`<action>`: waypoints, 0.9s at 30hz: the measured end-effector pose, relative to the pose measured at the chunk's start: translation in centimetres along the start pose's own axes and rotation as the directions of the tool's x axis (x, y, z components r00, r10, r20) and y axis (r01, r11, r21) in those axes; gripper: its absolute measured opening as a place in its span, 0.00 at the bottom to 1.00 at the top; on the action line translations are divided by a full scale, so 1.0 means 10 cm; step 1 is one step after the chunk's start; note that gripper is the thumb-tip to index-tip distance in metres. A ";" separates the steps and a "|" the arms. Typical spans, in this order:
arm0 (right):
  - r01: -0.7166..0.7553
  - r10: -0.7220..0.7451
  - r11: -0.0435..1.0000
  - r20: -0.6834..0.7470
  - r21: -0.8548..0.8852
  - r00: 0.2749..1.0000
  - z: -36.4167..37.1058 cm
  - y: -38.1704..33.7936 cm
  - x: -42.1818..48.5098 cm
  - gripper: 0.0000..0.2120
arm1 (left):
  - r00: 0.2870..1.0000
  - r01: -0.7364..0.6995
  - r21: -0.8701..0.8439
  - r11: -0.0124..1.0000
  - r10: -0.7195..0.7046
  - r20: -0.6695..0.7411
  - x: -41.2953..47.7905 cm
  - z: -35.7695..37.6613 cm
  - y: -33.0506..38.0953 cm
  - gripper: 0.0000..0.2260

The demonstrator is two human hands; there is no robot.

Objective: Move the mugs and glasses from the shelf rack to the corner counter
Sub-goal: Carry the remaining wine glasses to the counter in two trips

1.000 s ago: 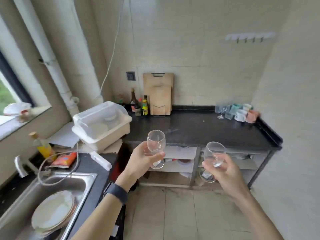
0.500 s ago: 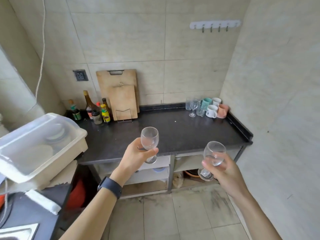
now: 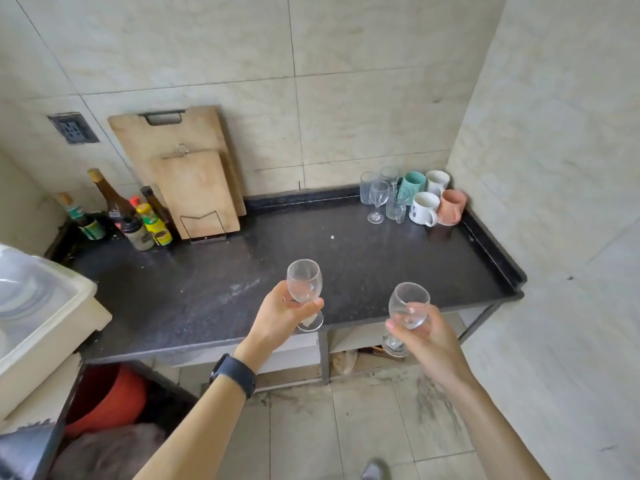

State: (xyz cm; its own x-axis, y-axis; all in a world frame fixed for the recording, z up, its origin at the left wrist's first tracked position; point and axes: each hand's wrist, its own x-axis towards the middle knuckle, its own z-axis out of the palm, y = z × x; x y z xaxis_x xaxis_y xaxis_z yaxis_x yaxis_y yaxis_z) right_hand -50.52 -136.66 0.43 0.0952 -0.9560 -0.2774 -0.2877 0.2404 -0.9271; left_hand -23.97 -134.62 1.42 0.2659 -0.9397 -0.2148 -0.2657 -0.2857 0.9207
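Clear stemmed wine glass being gripped upright at bowl base and stem by closed left hand, over front part of dark counter; second wine glass being clasped around bowl by closed right hand, foot hanging below fingers, just past counter's front edge. Beyond both grips, in far right corner of counter: standing glasses, teal mug, two white mugs and pink mug, clustered close together, well apart from held glasses.
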 end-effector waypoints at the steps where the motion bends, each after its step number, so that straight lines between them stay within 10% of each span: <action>1: -0.007 0.007 1.000 0.015 -0.013 1.000 -0.02 0.00 0.16 0.20 | 1.000 0.018 -0.003 1.000 -0.018 -0.004 0.12 0.07 -0.02 0.15; 10: -0.094 0.111 0.986 0.115 -0.139 0.987 0.07 0.06 1.44 0.27 | 0.983 0.176 -0.083 0.981 -0.180 -0.039 1.16 0.53 -0.16 0.32; 27: -0.140 0.186 0.926 0.099 -0.351 0.978 0.74 -0.08 3.54 0.27 | 0.975 0.221 0.036 0.975 -0.221 0.011 3.41 0.62 -0.46 0.27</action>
State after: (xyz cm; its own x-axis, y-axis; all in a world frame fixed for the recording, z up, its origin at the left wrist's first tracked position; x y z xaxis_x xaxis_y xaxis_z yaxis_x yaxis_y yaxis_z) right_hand -39.91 -169.45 -10.55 0.1337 -0.8734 -0.4683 -0.6141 0.2979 -0.7308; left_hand -19.49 -166.50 -12.14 0.3077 -0.8553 -0.4169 -0.2335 -0.4926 0.8383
